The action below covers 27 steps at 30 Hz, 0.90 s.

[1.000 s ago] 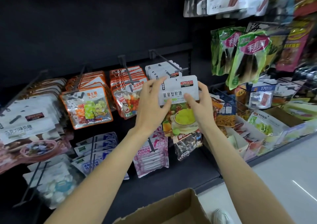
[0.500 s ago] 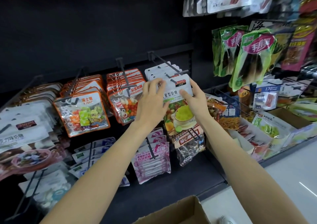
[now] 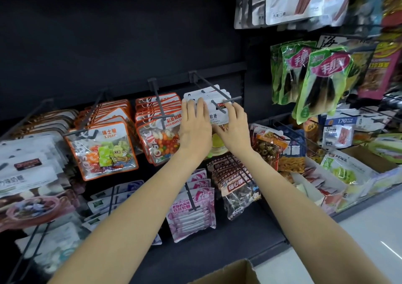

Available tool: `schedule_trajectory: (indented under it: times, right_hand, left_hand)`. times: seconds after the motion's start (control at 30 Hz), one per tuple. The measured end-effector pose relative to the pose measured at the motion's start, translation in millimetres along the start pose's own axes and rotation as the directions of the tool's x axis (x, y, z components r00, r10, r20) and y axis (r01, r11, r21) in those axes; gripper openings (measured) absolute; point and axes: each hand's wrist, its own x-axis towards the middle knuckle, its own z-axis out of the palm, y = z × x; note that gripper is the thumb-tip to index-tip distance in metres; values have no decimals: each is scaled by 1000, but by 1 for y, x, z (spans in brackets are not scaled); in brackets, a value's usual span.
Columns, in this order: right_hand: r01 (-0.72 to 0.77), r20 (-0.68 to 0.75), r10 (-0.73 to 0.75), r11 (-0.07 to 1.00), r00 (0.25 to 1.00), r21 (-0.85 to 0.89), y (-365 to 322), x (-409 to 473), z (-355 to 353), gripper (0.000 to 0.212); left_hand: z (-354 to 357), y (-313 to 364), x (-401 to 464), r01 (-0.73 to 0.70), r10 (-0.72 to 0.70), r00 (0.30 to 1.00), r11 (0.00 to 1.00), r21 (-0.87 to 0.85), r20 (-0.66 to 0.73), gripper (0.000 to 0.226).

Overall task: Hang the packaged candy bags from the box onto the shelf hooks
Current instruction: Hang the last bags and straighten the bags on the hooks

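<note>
Your left hand point(image 3: 195, 129) and right hand point(image 3: 233, 129) both hold the white-headed candy bag point(image 3: 217, 115) by its top card, one at each side edge, fingers curled over the front. The bag sits at the outer tip of the hook point(image 3: 214, 91), the rightmost one on the upper rail of the shelf point(image 3: 217, 235). Its header appears threaded over the prong ends, but whether the hole has fully passed the tips cannot be confirmed.

The hook's long axis runs from the rail toward you and slightly right. The row of identical bags point(image 3: 206, 92) hangs just behind the held bag on that same hook. The coming move therefore lies along that axis, away from you toward the rail. Both hands are equally near. The box point(image 3: 230, 272) lies below, at the bottom edge of view.
</note>
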Motion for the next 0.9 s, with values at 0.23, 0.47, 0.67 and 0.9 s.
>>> schedule_trajectory:
  times: [0.23, 0.47, 0.67, 0.9]
  right_hand:
    - [-5, 63, 7, 1000, 998, -20, -6, -3, -39, 53]
    - [167, 55, -161, 976, 985, -138, -13, 23, -113, 20]
    - [307, 229, -254, 920, 940, -242, -14, 73, -117, 32]
    - [392, 538, -223, 893, 813, -222, 3, 64, -74, 52]
  left_hand:
    - [-28, -10, -28, -112, 96, 994, 909, -402, -61, 57]
    - [-105, -77, -49, -258, 45, 930, 788, -560, -364, 22]
    - [-89, -99, 36, -108, 76, 994, 756, -646, -77, 27]
    - [-59, -47, 63, -214, 321, 860, 933, -290, 397, 33]
